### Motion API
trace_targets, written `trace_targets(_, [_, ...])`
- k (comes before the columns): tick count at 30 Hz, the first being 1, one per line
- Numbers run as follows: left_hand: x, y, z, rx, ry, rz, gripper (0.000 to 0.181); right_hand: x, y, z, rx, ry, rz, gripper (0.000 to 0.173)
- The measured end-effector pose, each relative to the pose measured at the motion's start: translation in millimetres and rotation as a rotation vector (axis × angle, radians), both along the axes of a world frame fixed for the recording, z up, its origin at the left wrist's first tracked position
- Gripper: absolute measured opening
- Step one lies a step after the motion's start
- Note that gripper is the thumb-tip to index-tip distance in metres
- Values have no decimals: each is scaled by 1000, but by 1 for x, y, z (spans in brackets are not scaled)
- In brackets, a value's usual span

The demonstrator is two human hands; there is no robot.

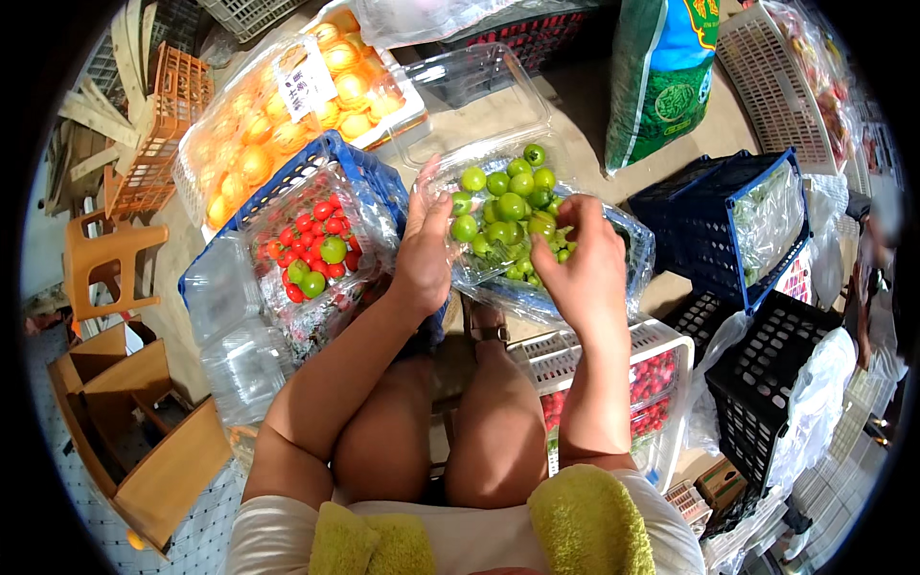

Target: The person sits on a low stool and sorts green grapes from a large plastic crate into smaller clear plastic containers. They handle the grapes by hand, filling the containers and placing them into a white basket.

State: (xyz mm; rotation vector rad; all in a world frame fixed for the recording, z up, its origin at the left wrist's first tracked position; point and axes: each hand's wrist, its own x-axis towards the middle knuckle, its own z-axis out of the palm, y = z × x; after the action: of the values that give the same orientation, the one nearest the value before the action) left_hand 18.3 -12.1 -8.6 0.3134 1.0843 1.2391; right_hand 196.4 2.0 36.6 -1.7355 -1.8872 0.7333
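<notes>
My left hand (pixel 424 259) holds the left side of a clear plastic clamshell box (pixel 438 172), its thumb and fingers along the wall. The box's lid (pixel 496 93) is folded back, away from me. Green cherry tomatoes (pixel 511 207) lie heaped inside. My right hand (pixel 586 266) reaches over the heap from the right, its thumb and fingertips around a green tomato (pixel 541 225). Under the box is a plastic-lined blue crate (pixel 640 223). To the left, a second clear box (pixel 262 237) contains red cherry tomatoes (pixel 309 241) and several green ones (pixel 333 249).
Empty clear clamshells (pixel 244 374) lie beside my left forearm. Orange fruit (pixel 255 165) fills a crate beyond the left blue crate (pixel 284 172). A green and blue sack (pixel 661 93) stands ahead. A white crate (pixel 672 460) with boxes of red fruit sits right of my legs.
</notes>
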Motion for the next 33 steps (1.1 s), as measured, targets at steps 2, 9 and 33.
trace_targets(2, [-1,2,2,15,-45,5,48,0,-5,18,-7,202,-29,39])
trace_targets(9, [-13,-9,-15,180,-141,-95,49,-88,-6,41,272,511,533,46])
trace_targets(33, [-8,4,8,-15,67,115,52,50,-21,-235,-661,-703,280,79])
